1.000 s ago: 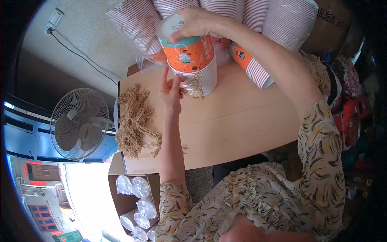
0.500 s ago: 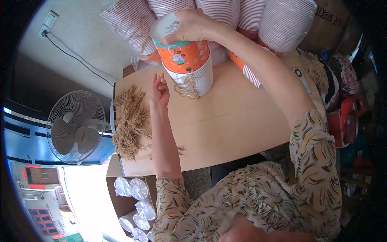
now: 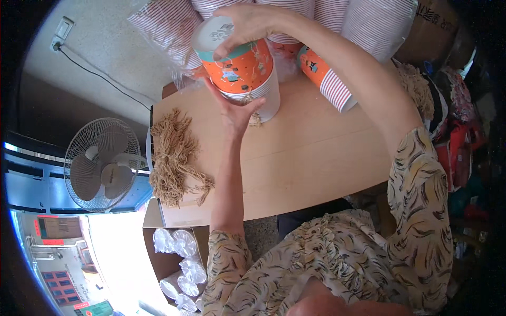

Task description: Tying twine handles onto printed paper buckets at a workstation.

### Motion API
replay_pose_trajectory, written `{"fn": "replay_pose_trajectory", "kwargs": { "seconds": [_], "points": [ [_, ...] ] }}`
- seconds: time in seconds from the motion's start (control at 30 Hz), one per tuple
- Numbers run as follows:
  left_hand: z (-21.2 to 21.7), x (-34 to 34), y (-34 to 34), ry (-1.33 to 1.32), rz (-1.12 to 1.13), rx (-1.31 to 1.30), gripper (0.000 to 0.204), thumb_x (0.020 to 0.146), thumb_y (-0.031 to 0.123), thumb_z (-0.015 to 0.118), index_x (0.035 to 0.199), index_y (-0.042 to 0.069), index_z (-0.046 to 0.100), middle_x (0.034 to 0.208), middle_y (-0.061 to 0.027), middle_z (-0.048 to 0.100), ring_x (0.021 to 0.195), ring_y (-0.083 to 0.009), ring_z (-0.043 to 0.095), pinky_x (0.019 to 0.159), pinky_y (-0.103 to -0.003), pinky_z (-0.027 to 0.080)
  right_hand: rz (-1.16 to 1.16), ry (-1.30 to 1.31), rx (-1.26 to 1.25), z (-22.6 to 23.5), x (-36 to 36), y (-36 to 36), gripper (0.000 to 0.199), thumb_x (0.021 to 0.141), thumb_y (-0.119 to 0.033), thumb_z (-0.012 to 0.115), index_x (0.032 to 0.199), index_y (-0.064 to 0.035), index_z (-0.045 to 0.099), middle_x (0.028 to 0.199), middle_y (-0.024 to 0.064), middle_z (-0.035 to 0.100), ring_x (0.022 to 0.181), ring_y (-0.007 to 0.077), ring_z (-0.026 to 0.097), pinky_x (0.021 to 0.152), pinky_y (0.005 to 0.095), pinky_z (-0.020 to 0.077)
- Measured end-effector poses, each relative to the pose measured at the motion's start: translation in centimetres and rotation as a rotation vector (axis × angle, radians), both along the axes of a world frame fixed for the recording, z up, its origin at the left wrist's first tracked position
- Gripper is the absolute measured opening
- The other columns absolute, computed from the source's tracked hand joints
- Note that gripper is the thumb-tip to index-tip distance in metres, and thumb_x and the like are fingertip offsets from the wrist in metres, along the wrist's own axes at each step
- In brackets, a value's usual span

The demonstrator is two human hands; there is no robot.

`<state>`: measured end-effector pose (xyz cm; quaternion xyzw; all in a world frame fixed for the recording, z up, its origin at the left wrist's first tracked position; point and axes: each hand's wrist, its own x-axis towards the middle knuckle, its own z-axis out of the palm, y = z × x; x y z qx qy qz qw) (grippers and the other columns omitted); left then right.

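A tall upside-down stack of paper buckets (image 3: pixel 240 73), orange with a teal band on the outermost, stands on the tabletop. From above, my right hand (image 3: pixel 249 25) grips the stack's upturned base, thumb on the near side and fingers over the far rim. My left hand (image 3: pixel 235 111) is cupped around the stack's lower front, thumb at the right and fingers at the left. Tan paper cords (image 3: pixel 255 121) hang at the stack's front, partly hidden by that hand. Left of my forearm lies a loose bundle of tan cord (image 3: pixel 171 158).
Several plastic-wrapped bucket stacks (image 3: pixel 371 29) line the table's back. Another orange bucket stack (image 3: pixel 327 79) lies on its side at the right on the wooden table (image 3: pixel 316 152). A fan (image 3: pixel 103 166) stands at the left, above a carton (image 3: pixel 155 266) of wrapped rolls.
My left hand has moved up and right from beside the stack onto its lower front, covering part of the hanging cords. My right hand keeps its grip on the base.
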<state>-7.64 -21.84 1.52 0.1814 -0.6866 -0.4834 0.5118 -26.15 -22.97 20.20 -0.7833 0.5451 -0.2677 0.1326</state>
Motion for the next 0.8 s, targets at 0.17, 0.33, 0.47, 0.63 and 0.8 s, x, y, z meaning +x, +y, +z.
{"fn": "replay_pose_trajectory", "kwargs": {
  "seconds": [0.17, 0.33, 0.47, 0.63, 0.8],
  "points": [
    [-1.3, -1.4, -1.0, -0.023, 0.329, -0.208, 0.147, 0.055, 0.028, 0.097, 0.156, 0.002, -0.006, 0.160, -0.0217, 0.016, 0.146, -0.0320, 0.027, 0.118, -0.046, 0.031, -0.180, 0.129, -0.194, 0.0, 1.5, -0.4, 0.084, 0.055, -0.061, 0.084, 0.099, 0.0085, 0.071, 0.097, 0.0233, 0.073, 0.090, 0.0333, 0.072, 0.082, 0.0398, 0.0566],
    [-1.2, -1.7, -0.2, -0.110, 0.415, -0.192, 0.143, 0.055, 0.024, 0.096, 0.157, 0.003, -0.002, 0.159, -0.0213, 0.018, 0.146, -0.0328, 0.027, 0.118, -0.047, 0.030, -0.514, 0.330, -0.021, 3.1, 6.1, 4.7, 0.081, 0.065, -0.043, 0.087, 0.122, 0.0103, 0.063, 0.117, 0.0240, 0.068, 0.102, 0.0288, 0.068, 0.087, 0.0347, 0.0540],
    [-0.4, -3.5, 0.1, 0.129, 0.157, -0.182, 0.130, 0.055, 0.016, 0.094, 0.154, 0.003, 0.011, 0.153, -0.0177, 0.029, 0.141, -0.0305, 0.036, 0.114, -0.047, 0.037, -0.248, 0.105, -0.056, 0.4, 2.0, 3.3, 0.079, 0.062, -0.055, 0.084, 0.117, -0.0020, 0.063, 0.107, 0.0205, 0.070, 0.092, 0.0307, 0.070, 0.081, 0.0438, 0.0562],
    [-2.6, -1.2, 1.1, 0.112, 0.027, -0.005, 0.105, 0.077, 0.002, 0.082, 0.156, 0.007, 0.014, 0.151, -0.0202, 0.034, 0.135, -0.0347, 0.044, 0.109, -0.046, 0.043, -0.317, -0.148, -0.667, -7.0, 4.2, 3.9, 0.100, 0.065, -0.067, 0.076, 0.140, -0.0077, 0.049, 0.145, 0.0294, 0.036, 0.133, 0.0422, 0.040, 0.104, 0.0627, 0.0296],
    [-4.5, 6.0, 5.2, -0.566, 0.523, -0.395, 0.080, 0.082, 0.013, 0.080, 0.148, 0.002, 0.037, 0.151, -0.0229, 0.037, 0.139, -0.0377, 0.038, 0.114, -0.050, 0.034, -0.231, -0.308, -0.767, -13.7, -1.8, 21.3, 0.019, 0.080, -0.008, 0.077, 0.098, -0.0069, 0.072, 0.100, 0.0096, 0.069, 0.097, 0.0260, 0.066, 0.086, 0.0391, 0.0499]
  ]
}}
